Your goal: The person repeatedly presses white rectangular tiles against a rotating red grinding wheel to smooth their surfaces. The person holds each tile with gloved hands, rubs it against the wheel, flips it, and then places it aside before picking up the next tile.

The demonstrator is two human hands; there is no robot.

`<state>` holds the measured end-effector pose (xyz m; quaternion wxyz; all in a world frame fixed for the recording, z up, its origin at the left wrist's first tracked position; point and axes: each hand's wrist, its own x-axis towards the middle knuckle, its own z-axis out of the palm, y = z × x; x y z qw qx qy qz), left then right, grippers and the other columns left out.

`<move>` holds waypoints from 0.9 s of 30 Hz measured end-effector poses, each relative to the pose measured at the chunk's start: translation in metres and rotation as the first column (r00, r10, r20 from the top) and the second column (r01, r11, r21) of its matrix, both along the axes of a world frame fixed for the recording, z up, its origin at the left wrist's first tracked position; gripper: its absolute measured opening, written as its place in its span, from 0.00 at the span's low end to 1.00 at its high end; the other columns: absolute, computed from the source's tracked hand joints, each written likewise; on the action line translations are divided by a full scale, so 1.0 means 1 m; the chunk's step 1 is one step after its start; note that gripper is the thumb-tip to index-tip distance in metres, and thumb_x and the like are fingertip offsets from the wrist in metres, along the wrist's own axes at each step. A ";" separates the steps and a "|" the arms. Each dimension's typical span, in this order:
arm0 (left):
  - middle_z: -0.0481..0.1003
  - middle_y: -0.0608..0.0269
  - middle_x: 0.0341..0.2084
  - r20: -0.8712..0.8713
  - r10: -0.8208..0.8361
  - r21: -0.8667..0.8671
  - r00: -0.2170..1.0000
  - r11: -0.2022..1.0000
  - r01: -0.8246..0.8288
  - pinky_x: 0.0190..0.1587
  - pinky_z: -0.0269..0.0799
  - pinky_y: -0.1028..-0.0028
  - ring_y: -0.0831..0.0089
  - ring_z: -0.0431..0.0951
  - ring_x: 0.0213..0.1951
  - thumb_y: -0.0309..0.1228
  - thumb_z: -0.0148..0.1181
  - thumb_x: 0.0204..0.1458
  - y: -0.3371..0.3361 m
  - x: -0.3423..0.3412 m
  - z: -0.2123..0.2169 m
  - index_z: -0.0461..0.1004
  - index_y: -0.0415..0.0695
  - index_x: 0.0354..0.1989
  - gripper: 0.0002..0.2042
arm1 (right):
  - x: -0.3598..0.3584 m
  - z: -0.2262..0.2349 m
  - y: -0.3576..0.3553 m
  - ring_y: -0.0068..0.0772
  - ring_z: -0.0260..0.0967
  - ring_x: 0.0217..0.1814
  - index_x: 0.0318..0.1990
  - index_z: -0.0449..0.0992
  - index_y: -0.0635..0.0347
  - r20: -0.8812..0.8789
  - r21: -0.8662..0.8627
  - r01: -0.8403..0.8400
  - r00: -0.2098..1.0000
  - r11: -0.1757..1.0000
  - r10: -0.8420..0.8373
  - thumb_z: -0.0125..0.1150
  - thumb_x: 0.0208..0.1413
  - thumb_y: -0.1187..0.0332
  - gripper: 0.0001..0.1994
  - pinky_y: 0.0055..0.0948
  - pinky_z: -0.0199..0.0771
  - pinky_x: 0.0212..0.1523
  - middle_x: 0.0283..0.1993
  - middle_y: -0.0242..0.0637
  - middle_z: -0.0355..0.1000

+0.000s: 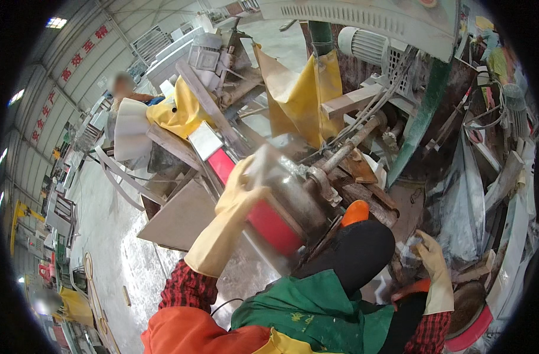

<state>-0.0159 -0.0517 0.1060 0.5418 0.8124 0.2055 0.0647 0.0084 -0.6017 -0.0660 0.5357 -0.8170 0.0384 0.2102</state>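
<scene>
At the wet grinder, left hand (241,190) grips red-edged slab (263,221) firmly, best kept square; right hand (429,251) pinches a small piece.

place: factory workshop, stone or tile cutting | roof: high corrugated metal hall (104,53) with strip lights | machinery: wet, dust-caked machine (299,194), electric motor (364,44), cables | stock: cut slabs (181,218) leaning by the bench | floor: grey slurry-stained concrete (110,236) | wear: rubber gloves (222,230), apron (305,307)
</scene>
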 end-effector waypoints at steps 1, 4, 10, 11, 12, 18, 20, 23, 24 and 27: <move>0.71 0.49 0.66 -0.028 -0.085 -0.003 0.996 0.996 0.085 0.69 0.63 0.59 0.56 0.72 0.64 0.28 0.72 0.41 -0.013 0.010 0.004 0.59 0.59 0.78 0.49 | 0.002 0.001 0.004 0.30 0.78 0.52 0.73 0.68 0.59 0.056 0.082 0.033 0.998 0.996 -0.038 0.56 0.72 0.66 0.24 0.31 0.77 0.53 0.55 0.42 0.80; 0.70 0.55 0.67 -0.115 -0.388 0.151 0.914 0.903 0.402 0.68 0.66 0.61 0.59 0.70 0.67 0.33 0.72 0.43 -0.081 0.047 0.024 0.59 0.60 0.77 0.47 | 0.002 0.034 0.020 0.30 0.79 0.51 0.72 0.69 0.57 0.132 0.269 0.097 0.982 0.958 -0.136 0.53 0.75 0.61 0.22 0.30 0.79 0.51 0.53 0.40 0.81; 0.56 0.48 0.77 0.050 -0.908 0.503 0.415 0.382 0.775 0.75 0.60 0.58 0.49 0.60 0.75 0.34 0.75 0.44 -0.222 0.130 -0.016 0.61 0.57 0.76 0.46 | 0.014 0.075 0.063 0.42 0.79 0.57 0.78 0.58 0.53 -0.067 0.681 0.326 0.919 0.655 -0.387 0.50 0.76 0.53 0.29 0.38 0.79 0.60 0.62 0.52 0.76; 0.57 0.48 0.76 0.043 -0.947 0.507 0.319 0.295 0.810 0.75 0.60 0.58 0.48 0.59 0.75 0.32 0.74 0.44 -0.260 0.134 -0.020 0.62 0.55 0.75 0.45 | 0.009 0.077 0.057 0.42 0.78 0.58 0.79 0.54 0.54 -0.091 0.691 0.373 0.894 0.619 -0.438 0.52 0.75 0.55 0.31 0.39 0.79 0.60 0.64 0.53 0.74; 0.57 0.47 0.76 0.024 -0.970 0.529 0.242 0.218 0.820 0.76 0.59 0.58 0.47 0.59 0.75 0.31 0.73 0.43 -0.287 0.136 -0.018 0.63 0.52 0.74 0.44 | 0.011 0.077 0.056 0.42 0.77 0.59 0.80 0.51 0.54 -0.109 0.717 0.392 0.880 0.577 -0.462 0.54 0.75 0.58 0.33 0.39 0.79 0.60 0.66 0.54 0.71; 0.54 0.39 0.76 -0.152 -0.988 0.582 0.003 -0.087 0.808 0.76 0.57 0.56 0.41 0.56 0.76 0.41 0.83 0.40 -0.395 0.124 -0.027 0.63 0.52 0.75 0.50 | 0.002 0.052 0.008 0.37 0.74 0.61 0.75 0.60 0.63 0.064 0.746 0.470 0.655 0.472 -0.753 0.62 0.61 0.71 0.34 0.35 0.76 0.60 0.64 0.46 0.73; 0.53 0.43 0.77 0.114 -0.988 0.535 -0.107 -0.029 0.844 0.76 0.57 0.57 0.45 0.55 0.77 0.41 0.84 0.40 -0.403 0.138 -0.042 0.60 0.53 0.77 0.52 | -0.001 0.048 -0.003 0.34 0.75 0.58 0.76 0.60 0.60 0.130 0.670 0.514 0.629 0.536 -0.766 0.63 0.61 0.71 0.35 0.31 0.75 0.59 0.59 0.45 0.76; 0.59 0.48 0.74 -0.084 -0.931 0.063 0.356 0.352 0.934 0.72 0.62 0.59 0.56 0.62 0.73 0.46 0.75 0.53 -0.398 0.140 -0.019 0.56 0.48 0.78 0.47 | -0.018 0.079 -0.007 0.31 0.76 0.54 0.79 0.54 0.55 0.089 0.681 0.515 0.647 0.521 -0.757 0.66 0.60 0.71 0.41 0.32 0.75 0.57 0.53 0.42 0.79; 0.65 0.49 0.71 -0.139 -0.866 -0.122 0.479 0.495 0.860 0.70 0.67 0.60 0.58 0.68 0.70 0.47 0.71 0.57 -0.396 0.141 -0.019 0.59 0.45 0.77 0.42 | -0.019 0.077 -0.006 0.30 0.76 0.54 0.80 0.53 0.54 0.123 0.688 0.480 0.662 0.544 -0.739 0.66 0.60 0.72 0.41 0.32 0.75 0.57 0.53 0.42 0.79; 0.80 0.51 0.55 -0.072 -0.785 -0.490 0.616 0.565 0.663 0.58 0.76 0.64 0.64 0.80 0.55 0.49 0.59 0.65 -0.385 0.153 -0.075 0.66 0.43 0.71 0.31 | -0.015 0.077 0.001 0.28 0.76 0.52 0.80 0.53 0.54 0.225 0.684 0.382 0.700 0.622 -0.678 0.66 0.60 0.73 0.42 0.31 0.76 0.56 0.53 0.42 0.79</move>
